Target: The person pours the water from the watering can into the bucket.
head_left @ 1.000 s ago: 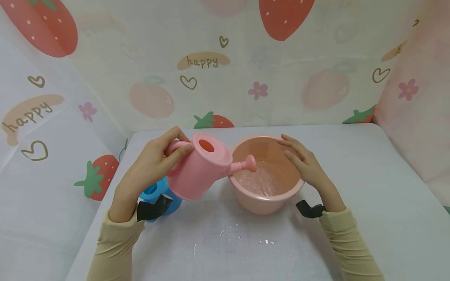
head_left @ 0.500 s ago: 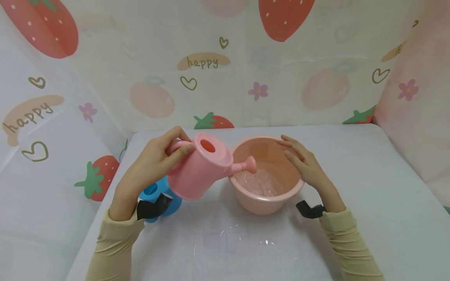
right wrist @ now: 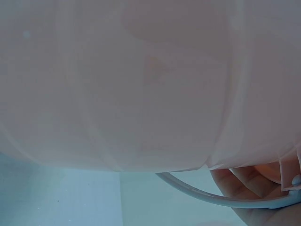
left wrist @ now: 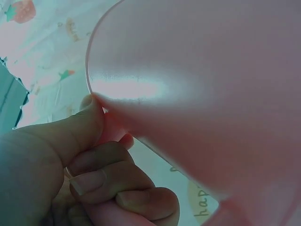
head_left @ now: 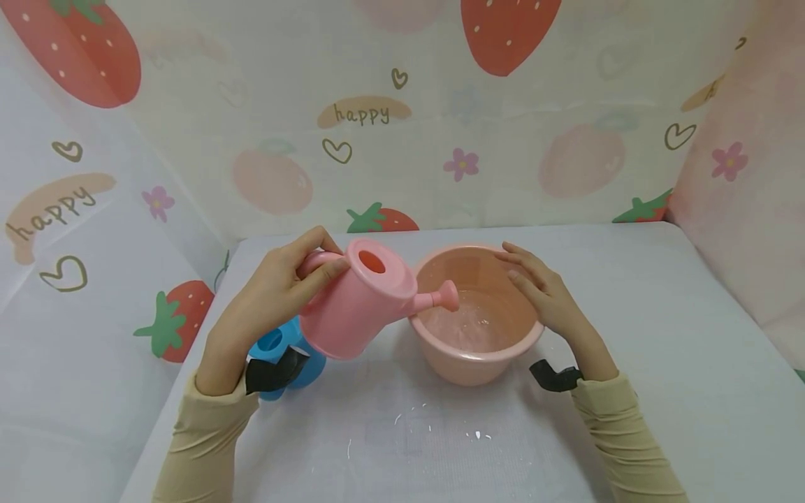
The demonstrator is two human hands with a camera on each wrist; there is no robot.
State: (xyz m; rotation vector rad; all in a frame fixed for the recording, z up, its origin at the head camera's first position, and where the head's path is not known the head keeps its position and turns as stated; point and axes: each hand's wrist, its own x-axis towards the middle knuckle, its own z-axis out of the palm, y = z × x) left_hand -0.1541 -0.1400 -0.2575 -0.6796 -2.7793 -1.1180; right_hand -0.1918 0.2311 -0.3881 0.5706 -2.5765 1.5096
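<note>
My left hand [head_left: 286, 279] grips the handle of a pink watering can [head_left: 358, 307], its thumb pressed near the top rim. Held off the table, the can tilts right, with its sprinkler spout [head_left: 449, 296] over the mouth of a pink bucket [head_left: 474, 367]. Shallow rippling water [head_left: 468, 325] covers the bucket's bottom. On the bucket's right rim, my right hand [head_left: 550, 293] holds on, fingers reaching over the edge. The right wrist view shows the bucket's wall close up, with its grey carrying handle [right wrist: 207, 195] beside the curled fingers [right wrist: 251, 181].
A blue watering can [head_left: 305, 360] stands at left, partly hidden by my left wrist and its black camera mount [head_left: 277, 370]. Drops of water [head_left: 481, 435] lie on the white tabletop [head_left: 402, 461]. Printed cloth walls [head_left: 402, 140] enclose the back and sides.
The water in the bucket ripples and splashes less than a second ago. Both hands, the tilted watering can and the bucket have stayed almost in place.
</note>
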